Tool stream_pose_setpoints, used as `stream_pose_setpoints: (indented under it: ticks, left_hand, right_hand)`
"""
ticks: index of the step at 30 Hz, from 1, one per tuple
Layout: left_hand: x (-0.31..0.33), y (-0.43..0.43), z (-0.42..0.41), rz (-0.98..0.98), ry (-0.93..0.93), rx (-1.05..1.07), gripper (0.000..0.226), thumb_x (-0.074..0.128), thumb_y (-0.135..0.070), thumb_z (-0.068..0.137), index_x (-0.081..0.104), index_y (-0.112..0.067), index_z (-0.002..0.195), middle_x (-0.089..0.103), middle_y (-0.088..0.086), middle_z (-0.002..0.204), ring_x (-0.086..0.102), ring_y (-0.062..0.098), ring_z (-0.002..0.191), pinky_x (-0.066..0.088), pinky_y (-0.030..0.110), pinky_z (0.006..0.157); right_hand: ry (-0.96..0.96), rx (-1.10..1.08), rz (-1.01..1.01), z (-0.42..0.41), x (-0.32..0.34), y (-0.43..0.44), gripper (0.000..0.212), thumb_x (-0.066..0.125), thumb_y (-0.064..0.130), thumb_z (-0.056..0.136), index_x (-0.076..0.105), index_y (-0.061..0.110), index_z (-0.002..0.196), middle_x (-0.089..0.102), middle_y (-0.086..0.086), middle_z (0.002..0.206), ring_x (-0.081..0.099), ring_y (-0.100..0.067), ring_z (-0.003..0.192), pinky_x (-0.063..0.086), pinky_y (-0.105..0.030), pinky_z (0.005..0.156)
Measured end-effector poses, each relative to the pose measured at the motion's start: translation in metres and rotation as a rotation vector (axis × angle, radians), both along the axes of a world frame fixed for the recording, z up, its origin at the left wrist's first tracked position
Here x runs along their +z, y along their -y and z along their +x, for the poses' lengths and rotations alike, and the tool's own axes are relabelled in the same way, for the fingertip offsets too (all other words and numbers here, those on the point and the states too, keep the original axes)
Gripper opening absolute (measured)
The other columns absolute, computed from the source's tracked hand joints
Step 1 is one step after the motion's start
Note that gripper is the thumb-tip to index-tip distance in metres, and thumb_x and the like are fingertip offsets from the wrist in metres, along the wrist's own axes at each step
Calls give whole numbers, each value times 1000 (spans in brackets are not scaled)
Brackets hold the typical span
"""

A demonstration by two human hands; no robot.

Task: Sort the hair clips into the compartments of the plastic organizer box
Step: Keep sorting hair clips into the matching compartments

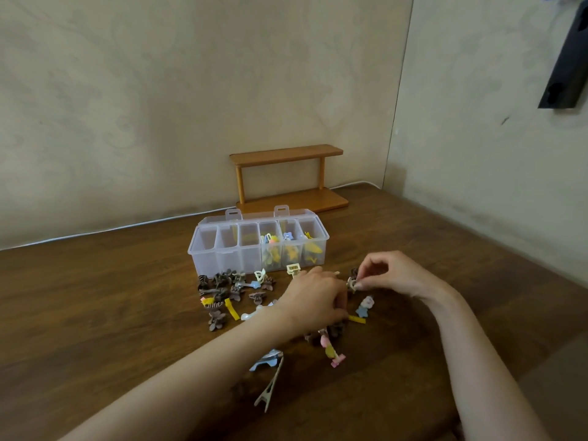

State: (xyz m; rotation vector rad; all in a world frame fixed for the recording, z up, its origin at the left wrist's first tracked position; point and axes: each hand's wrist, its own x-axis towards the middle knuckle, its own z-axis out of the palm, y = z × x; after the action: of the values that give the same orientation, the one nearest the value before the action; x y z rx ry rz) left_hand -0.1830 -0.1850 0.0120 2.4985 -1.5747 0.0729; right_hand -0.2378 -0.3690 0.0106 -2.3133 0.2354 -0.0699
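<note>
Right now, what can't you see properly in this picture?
Head view:
Left hand: fingertips hidden by its own back, so any grip is unclear.
Small clip pinched by the right hand: too small to tell its shape.
Dark object top right: cut off by the edge.

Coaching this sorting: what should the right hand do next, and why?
Probably the right hand should carry the small clip it pinches to the organizer box, into one of the three left compartments: those look empty, while the right three hold colourful clips.
</note>
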Motion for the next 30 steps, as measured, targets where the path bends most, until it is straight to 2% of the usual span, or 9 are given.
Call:
stream_pose_setpoints:
  ticks: [4, 8, 12, 15, 19, 22, 25, 28, 30]
  left_hand:
    - [0, -17, 14, 4, -21, 69, 18, 60, -34, 86, 61, -21, 98, 57, -1, 107, 47, 16, 104, 44, 31, 86]
    - [-1, -31, 24, -28, -57, 104, 19, 62, -36, 84, 62, -23, 98, 55, -3, 108, 45, 14, 104, 44, 29, 87]
    - [-5, -34, 25, -53, -32, 85, 19, 63, -36, 84, 63, -23, 99, 53, -3, 107, 43, 14, 102, 42, 28, 86]
    - [-7, -36, 27, -57, -31, 78, 19, 62, -36, 84, 62, -23, 97, 54, -3, 106, 44, 14, 101, 43, 29, 86]
    - [-3, -41, 34, -102, -87, 71, 13, 64, -32, 83, 61, -22, 92, 54, -7, 99, 46, 13, 98, 45, 30, 84]
    - [0, -42, 36, -153, -153, 81, 12, 66, -29, 83, 62, -19, 88, 59, -6, 95, 50, 10, 92, 49, 31, 81]
    - [2, -43, 35, -197, -218, 101, 12, 67, -25, 82, 62, -16, 87, 62, -4, 92, 53, 8, 82, 51, 27, 75]
    - [2, -44, 35, -209, -235, 102, 10, 66, -23, 84, 62, -14, 87, 57, -8, 86, 49, 2, 74, 42, 16, 66]
    - [4, -45, 36, -215, -241, 102, 9, 65, -23, 84, 61, -15, 87, 55, -10, 84, 47, 0, 70, 37, 11, 62]
  right_hand:
    - [-187, 162, -43, -8, 3, 1, 21, 73, 18, 78, 68, 32, 93, 58, 14, 104, 54, -4, 96, 40, -23, 78]
    - [-191, 173, -41, -8, 1, 3, 26, 71, 9, 79, 69, 32, 91, 57, 12, 106, 55, -7, 98, 41, -21, 79]
    - [-155, 88, -66, 0, -2, -4, 15, 74, 13, 78, 67, 26, 84, 59, 9, 100, 55, -8, 90, 41, -23, 74]
    - [-47, 21, -44, 3, -3, -6, 11, 74, 17, 78, 66, 23, 82, 62, 8, 93, 57, -8, 91, 43, -27, 78]
    - [280, -50, 153, 10, 6, -17, 8, 70, 8, 80, 66, 15, 84, 68, -1, 82, 63, -12, 69, 49, -21, 57]
    - [467, -92, 141, 30, 19, -30, 13, 66, 2, 83, 70, 13, 89, 69, -4, 85, 66, -11, 65, 54, -21, 62]
    - [546, -71, 80, 55, 33, -49, 16, 63, 1, 86, 72, 12, 94, 62, -2, 91, 64, -8, 65, 52, -15, 63]
    - [565, -58, -64, 80, 43, -69, 19, 64, 3, 85, 72, 15, 97, 58, 5, 89, 55, -1, 73, 42, -2, 64]
    - [533, -56, -112, 95, 45, -75, 21, 66, 3, 83, 71, 15, 100, 59, 7, 86, 51, 3, 71, 39, -3, 63]
